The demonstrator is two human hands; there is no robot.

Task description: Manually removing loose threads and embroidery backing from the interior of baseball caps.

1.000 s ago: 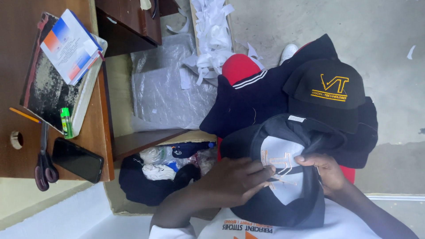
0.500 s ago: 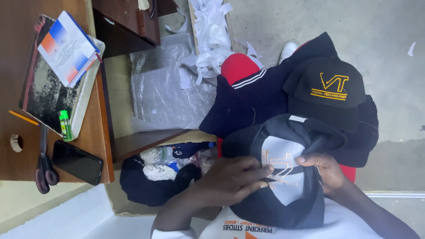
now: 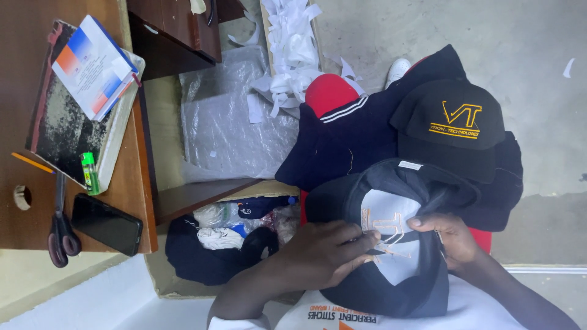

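Both hands pinch the inside-out black fabric cap [image 3: 391, 244], left hand [image 3: 324, 253] picking white backing beside right hand [image 3: 449, 238], while one finished black embroidered cap [image 3: 449, 122] lies beyond them.

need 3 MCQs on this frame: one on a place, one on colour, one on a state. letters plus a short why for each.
1. Where do the scissors lie?
A. on the wooden desk beside the dark phone
B. on the floor
C. in the cardboard box

2. What colour is the stitching on the finished black cap resting on the dark garments?
A. white
B. yellow
C. green

3. How is the cap in hand turned?
A. brim up, outside showing
B. folded flat
C. inside out, white backing showing

Answers:
1 A: the scissors rest on the desk edge next to the phone.
2 B: the emblem is yellow on black.
3 C: the left hand and right hand pinch at the white backing inside the crown.
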